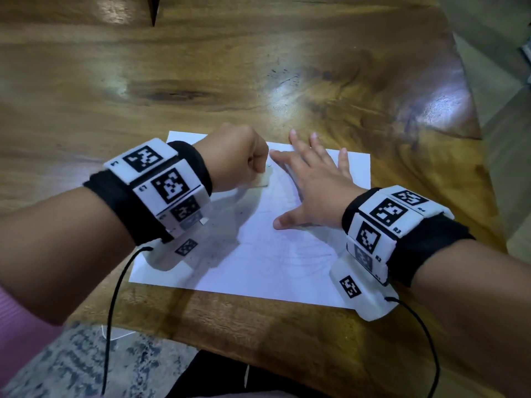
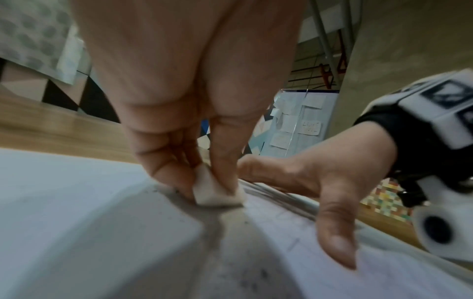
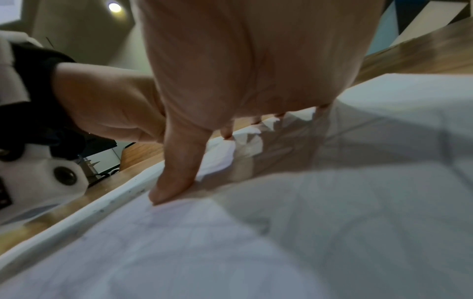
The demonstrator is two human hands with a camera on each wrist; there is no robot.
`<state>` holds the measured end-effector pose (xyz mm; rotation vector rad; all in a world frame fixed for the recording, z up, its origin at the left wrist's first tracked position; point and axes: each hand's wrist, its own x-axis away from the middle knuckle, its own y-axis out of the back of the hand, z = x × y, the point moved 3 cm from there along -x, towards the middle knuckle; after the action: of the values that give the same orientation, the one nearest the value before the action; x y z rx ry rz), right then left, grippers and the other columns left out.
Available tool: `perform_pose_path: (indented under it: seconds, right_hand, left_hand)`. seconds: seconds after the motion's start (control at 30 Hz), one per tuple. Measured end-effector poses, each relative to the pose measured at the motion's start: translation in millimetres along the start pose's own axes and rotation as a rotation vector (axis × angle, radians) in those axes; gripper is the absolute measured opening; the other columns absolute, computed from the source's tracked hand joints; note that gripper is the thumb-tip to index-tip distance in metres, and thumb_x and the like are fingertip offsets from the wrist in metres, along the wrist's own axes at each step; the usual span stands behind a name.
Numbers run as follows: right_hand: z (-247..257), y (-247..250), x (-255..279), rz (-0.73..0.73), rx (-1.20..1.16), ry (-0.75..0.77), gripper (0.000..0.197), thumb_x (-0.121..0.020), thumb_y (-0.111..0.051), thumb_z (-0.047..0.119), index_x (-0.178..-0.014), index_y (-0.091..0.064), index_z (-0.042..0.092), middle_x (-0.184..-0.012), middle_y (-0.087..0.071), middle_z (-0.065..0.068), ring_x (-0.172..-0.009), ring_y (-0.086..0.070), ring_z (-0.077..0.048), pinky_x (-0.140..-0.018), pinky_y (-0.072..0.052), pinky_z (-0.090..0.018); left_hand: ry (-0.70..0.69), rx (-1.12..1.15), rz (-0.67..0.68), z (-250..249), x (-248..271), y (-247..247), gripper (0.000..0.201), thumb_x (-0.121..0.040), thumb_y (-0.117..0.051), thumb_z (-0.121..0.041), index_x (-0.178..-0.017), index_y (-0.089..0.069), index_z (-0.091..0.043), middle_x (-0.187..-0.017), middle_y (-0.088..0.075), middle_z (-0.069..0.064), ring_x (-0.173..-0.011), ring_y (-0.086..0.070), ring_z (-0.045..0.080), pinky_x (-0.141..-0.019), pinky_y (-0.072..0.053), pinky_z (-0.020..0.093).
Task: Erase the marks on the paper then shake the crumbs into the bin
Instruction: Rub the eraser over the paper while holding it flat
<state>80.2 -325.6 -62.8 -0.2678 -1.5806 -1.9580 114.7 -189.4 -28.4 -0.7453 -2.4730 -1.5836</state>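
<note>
A white sheet of paper (image 1: 258, 254) lies on the wooden table (image 1: 258, 67), with faint pencil lines and dark crumbs on it. My left hand (image 1: 238, 159) grips a small white eraser (image 1: 263, 180) and holds its bottom edge against the paper near the sheet's upper middle. In the left wrist view the eraser (image 2: 217, 192) is pinched between thumb and fingers, and grey crumbs lie around it on the paper (image 2: 76, 202). My right hand (image 1: 313, 179) lies flat with spread fingers on the paper's right half, thumb (image 3: 176, 172) pressing the paper (image 3: 332, 222). No bin is in view.
The table's right edge (image 1: 474, 133) slants away to a lower floor. Its near edge (image 1: 172, 334) runs just below the paper, with a patterned rug (image 1: 71, 363) beneath. Black cables hang from both wrist cameras.
</note>
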Motion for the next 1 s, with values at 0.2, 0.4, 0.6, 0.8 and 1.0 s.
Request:
perform_pose_path:
  seconds: [0.2, 0.4, 0.6, 0.8, 1.0]
  right_hand:
    - [1, 0, 0, -0.009, -0.011, -0.005, 0.116, -0.062, -0.076, 0.061, -0.148, -0.001, 0.041, -0.154, 0.028, 0.010, -0.141, 0.028, -0.018, -0.110, 0.015, -0.055]
    - [1, 1, 1, -0.012, -0.012, -0.007, 0.115, -0.062, -0.076, 0.060, -0.148, -0.002, 0.041, -0.155, 0.027, 0.009, -0.141, 0.028, -0.018, -0.111, 0.014, -0.056]
    - [2, 0, 1, -0.006, -0.014, -0.010, 0.116, -0.062, -0.076, 0.059, -0.148, -0.002, 0.040, -0.154, 0.027, 0.009, -0.141, 0.028, -0.018, -0.112, 0.014, -0.056]
    - [1, 1, 1, -0.009, -0.013, -0.007, 0.117, -0.061, -0.076, 0.060, -0.148, -0.001, 0.040, -0.154, 0.028, 0.009, -0.141, 0.028, -0.018, -0.111, 0.014, -0.056]
    - [1, 1, 2, -0.007, -0.023, -0.001, 0.115, -0.063, -0.076, 0.059, -0.148, -0.001, 0.041, -0.154, 0.028, 0.009, -0.141, 0.028, -0.018, -0.111, 0.015, -0.055]
  left_hand:
    - [0.131, 0.062, -0.237, 10, 2, 5, 0.004, -0.080, -0.060, -0.008, -0.082, -0.064, -0.008, -0.078, -0.055, 0.004, -0.077, -0.047, 0.019, -0.066, -0.033, 0.024]
    - [0.144, 0.094, -0.107, 18, 2, 6, 0.010, -0.075, -0.066, -0.006, -0.073, -0.063, -0.016, -0.063, -0.053, -0.001, -0.067, -0.050, 0.020, -0.052, -0.030, 0.022]
    - [0.044, 0.109, -0.098, 7, 12, -8, 0.004, -0.077, -0.063, -0.009, -0.074, -0.063, -0.011, -0.062, -0.055, 0.003, -0.064, -0.051, 0.021, -0.052, -0.033, 0.026]
    - [-0.026, 0.025, -0.088, -1, 5, -3, 0.006, -0.078, -0.061, -0.007, -0.081, -0.065, -0.009, -0.066, -0.054, -0.004, -0.068, -0.047, 0.017, -0.054, -0.028, 0.022]
    - [-0.198, -0.077, 0.061, -1, 29, -23, 0.004, -0.076, -0.061, -0.011, -0.072, -0.063, -0.011, -0.071, -0.058, 0.002, -0.068, -0.048, 0.021, -0.057, -0.028, 0.024]
